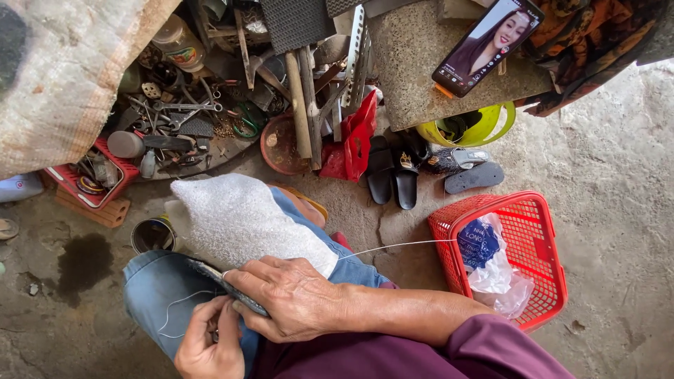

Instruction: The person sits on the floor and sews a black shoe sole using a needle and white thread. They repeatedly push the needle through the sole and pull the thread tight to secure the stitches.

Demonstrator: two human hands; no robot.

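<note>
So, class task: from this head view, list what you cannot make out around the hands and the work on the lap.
- Head view: the dark flat piece is mostly covered by the right hand.
- What the left hand pinches is hidden by its fingers; the frame's bottom edge crops that hand.
- The white thread ends hidden under the white foam sheet.

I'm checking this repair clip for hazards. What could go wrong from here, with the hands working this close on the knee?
The left hand pinches something small, not clear what, right beside the right hand, which presses a dark flat piece: a slip might prick a finger. The thin white thread runs taut toward the red basket and could snag on it. The white foam wrap lies loose on the knee and may slide off.
</note>
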